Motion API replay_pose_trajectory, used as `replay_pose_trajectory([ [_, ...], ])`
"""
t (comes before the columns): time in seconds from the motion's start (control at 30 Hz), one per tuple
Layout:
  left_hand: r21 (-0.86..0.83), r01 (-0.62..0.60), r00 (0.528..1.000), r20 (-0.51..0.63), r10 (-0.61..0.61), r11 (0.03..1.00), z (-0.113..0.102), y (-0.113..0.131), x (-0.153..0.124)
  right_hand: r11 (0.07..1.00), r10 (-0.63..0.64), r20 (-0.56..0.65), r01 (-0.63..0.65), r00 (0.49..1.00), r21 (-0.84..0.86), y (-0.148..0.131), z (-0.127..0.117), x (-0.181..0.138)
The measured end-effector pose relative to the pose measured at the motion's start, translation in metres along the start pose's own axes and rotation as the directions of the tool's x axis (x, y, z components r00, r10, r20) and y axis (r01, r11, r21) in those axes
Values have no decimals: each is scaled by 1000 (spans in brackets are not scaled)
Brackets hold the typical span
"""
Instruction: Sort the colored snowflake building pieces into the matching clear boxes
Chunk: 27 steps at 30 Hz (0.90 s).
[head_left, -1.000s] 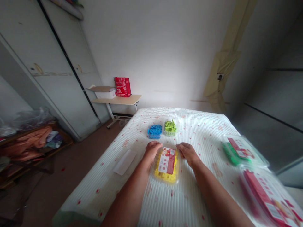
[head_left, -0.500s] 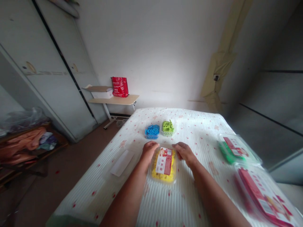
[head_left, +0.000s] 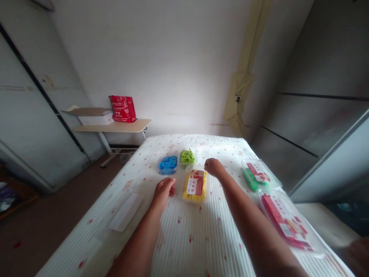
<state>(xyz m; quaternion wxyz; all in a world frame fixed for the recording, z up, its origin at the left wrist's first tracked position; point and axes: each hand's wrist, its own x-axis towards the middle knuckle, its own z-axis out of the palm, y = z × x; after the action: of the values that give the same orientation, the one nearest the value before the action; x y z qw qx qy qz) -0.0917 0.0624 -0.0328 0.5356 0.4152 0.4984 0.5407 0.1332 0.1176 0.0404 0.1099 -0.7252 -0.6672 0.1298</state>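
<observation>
A clear plastic container of yellow pieces [head_left: 196, 185], with a red and white label, lies on the patterned bed cover. My left hand [head_left: 164, 191] is off to its left, apart from it, fingers curled in with nothing showing in them. My right hand [head_left: 215, 167] is at the container's upper right corner, its fingers bent closed; whether they pinch the rim is hidden. Behind stand two containers, one of blue pieces [head_left: 168, 164] and one of light green pieces [head_left: 187, 156], each piled to the top.
A white paper strip [head_left: 127, 212] on clear plastic lies at the left. At the right are labelled containers of green pieces [head_left: 253, 177] and pink pieces [head_left: 288, 223]. A small table [head_left: 127, 126] by the wall holds a red bag [head_left: 123, 109] and a box [head_left: 95, 116].
My left hand has come away from the yellow container, down and to the left. My right hand is still by its upper right corner, more closed. The view has turned right.
</observation>
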Motion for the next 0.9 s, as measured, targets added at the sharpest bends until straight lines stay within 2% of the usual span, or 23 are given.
replay_pose_trajectory([
  [0.3, 20, 11, 1000, 13, -11, 1000, -1, -1, 1, 982, 115, -42, -120, 993, -147, 67, -34, 54],
  [0.67, 79, 28, 999, 34, -31, 996, -2, 0, -2, 957, 191, -171, -222, 967, -185, 121, -70, 124],
  [0.9, 151, 69, 997, 23, -73, 986, -2, 0, -3, 925, 267, -240, -318, 933, -206, 169, -86, 147],
])
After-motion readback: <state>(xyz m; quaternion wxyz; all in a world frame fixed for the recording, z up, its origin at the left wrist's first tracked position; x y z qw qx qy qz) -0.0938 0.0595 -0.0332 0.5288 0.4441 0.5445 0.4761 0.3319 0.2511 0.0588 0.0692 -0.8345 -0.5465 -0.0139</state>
